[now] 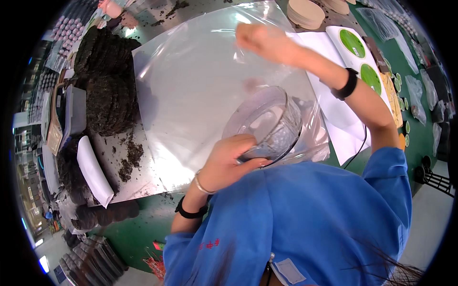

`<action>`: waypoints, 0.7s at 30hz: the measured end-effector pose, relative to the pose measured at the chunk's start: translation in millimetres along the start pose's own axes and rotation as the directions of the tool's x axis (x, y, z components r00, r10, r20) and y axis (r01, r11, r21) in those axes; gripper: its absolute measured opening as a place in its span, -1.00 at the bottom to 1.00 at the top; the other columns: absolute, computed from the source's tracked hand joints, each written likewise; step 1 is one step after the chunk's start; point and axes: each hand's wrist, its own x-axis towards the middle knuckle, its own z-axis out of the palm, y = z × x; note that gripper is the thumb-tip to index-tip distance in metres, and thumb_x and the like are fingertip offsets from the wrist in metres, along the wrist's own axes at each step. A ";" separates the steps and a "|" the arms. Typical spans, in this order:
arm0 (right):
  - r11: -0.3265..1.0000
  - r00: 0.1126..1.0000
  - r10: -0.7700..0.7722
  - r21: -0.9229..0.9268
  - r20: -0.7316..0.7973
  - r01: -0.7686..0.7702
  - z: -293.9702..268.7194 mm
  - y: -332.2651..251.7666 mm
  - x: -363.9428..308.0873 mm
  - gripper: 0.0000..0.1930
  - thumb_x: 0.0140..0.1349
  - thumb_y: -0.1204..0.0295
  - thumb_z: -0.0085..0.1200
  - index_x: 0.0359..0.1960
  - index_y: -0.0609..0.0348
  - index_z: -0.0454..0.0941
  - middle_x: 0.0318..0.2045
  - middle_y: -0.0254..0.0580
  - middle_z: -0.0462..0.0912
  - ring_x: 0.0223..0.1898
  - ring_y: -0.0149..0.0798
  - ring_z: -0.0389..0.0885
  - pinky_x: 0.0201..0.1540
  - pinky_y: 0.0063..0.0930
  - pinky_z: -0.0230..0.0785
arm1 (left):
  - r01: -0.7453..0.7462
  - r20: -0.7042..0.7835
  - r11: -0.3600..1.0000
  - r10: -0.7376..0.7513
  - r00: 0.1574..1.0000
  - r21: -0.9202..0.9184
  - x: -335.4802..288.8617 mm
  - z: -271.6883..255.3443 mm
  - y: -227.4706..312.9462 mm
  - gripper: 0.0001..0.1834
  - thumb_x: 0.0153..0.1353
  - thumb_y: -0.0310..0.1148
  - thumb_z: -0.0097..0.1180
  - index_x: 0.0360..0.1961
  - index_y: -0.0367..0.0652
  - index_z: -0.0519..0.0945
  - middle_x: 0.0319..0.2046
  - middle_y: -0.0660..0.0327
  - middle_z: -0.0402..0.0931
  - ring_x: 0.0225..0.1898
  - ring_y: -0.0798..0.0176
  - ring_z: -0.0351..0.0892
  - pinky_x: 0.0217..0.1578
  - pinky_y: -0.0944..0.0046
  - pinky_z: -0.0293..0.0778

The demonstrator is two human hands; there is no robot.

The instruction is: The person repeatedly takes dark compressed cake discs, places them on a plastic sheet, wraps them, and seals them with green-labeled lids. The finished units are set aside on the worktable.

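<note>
A packing workshop

A workshop, probably for packing, is suggested: clear plastic film (176, 95) is spread on the table (146, 174), dark layered stacks (110, 106) are piled beside it, round green labels (352, 43) and beige discs (306, 13) are kept near, and packaged goods (69, 31) are lined up at left.

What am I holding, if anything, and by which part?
Your left hand holds a clear bowl-shaped object by its near-left side. Whether your blurred right hand holds anything cannot be told.

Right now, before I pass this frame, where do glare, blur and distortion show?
Head view throughout: bright glare on the clear plastic sheet; the right hand softly blurred, likely by motion, the left hand sharper; fisheye bending toward the picture's edges.
</note>
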 end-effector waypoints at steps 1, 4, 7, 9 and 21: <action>0.991 0.992 -0.034 0.121 -0.125 0.050 -33.5 -11.6 10.5 -0.84 0.48 0.42 -0.01 -0.03 0.19 0.55 -0.12 -0.16 0.71 -0.18 -0.13 0.68 -0.05 -0.31 0.50 | -0.005 0.026 0.996 0.003 1.000 0.084 2.6 -1.0 -0.8 -0.77 0.13 -0.40 0.44 -0.22 -0.22 0.70 -0.46 0.15 0.56 -0.38 0.10 0.56 -0.34 0.20 0.42; 0.801 0.922 -0.153 0.501 -0.356 0.327 -93.1 -51.6 10.7 -0.84 0.52 0.47 -0.08 -0.10 0.22 0.56 -0.25 -0.21 0.72 -0.24 -0.25 0.68 -0.13 -0.37 0.51 | 0.074 -0.021 0.907 -0.071 0.997 0.415 3.3 -1.3 -11.6 -0.63 0.14 -0.40 0.42 -0.01 -0.17 0.69 -0.25 0.07 0.64 -0.24 0.06 0.60 -0.11 0.16 0.50; 0.884 0.972 -0.211 0.405 -0.101 0.233 -113.5 -77.6 -34.7 -0.84 0.53 0.41 -0.08 -0.13 0.22 0.53 -0.28 -0.19 0.75 -0.28 -0.17 0.72 -0.18 -0.32 0.53 | 0.017 -0.197 0.601 0.235 0.952 0.799 19.2 1.9 -26.5 -0.43 0.16 -0.40 0.39 0.23 -0.12 0.58 0.16 0.02 0.55 0.16 -0.04 0.53 0.23 0.03 0.40; 0.920 0.966 -0.213 0.362 0.149 0.147 -90.6 -76.6 -63.9 -0.79 0.52 0.30 -0.09 -0.20 0.18 0.44 -0.51 0.06 0.57 -0.40 0.20 0.58 -0.33 0.01 0.39 | -0.171 0.032 0.912 0.172 0.985 0.374 8.0 9.4 -15.1 -0.33 0.19 -0.41 0.36 0.36 -0.10 0.46 0.37 0.04 0.34 0.38 -0.12 0.28 0.39 -0.05 0.19; 0.848 0.968 0.075 0.495 0.241 -0.189 0.8 73.7 -99.9 -0.70 0.41 0.21 0.11 -0.09 0.19 0.68 -0.26 -0.01 0.75 -0.35 -0.07 0.63 -0.17 -0.27 0.50 | 0.543 -0.453 0.614 -0.315 0.834 0.573 -18.2 5.5 -86.4 0.12 0.23 0.12 0.30 0.57 -0.27 0.00 0.54 -0.37 -0.19 0.56 -0.51 -0.29 0.46 -0.41 -0.17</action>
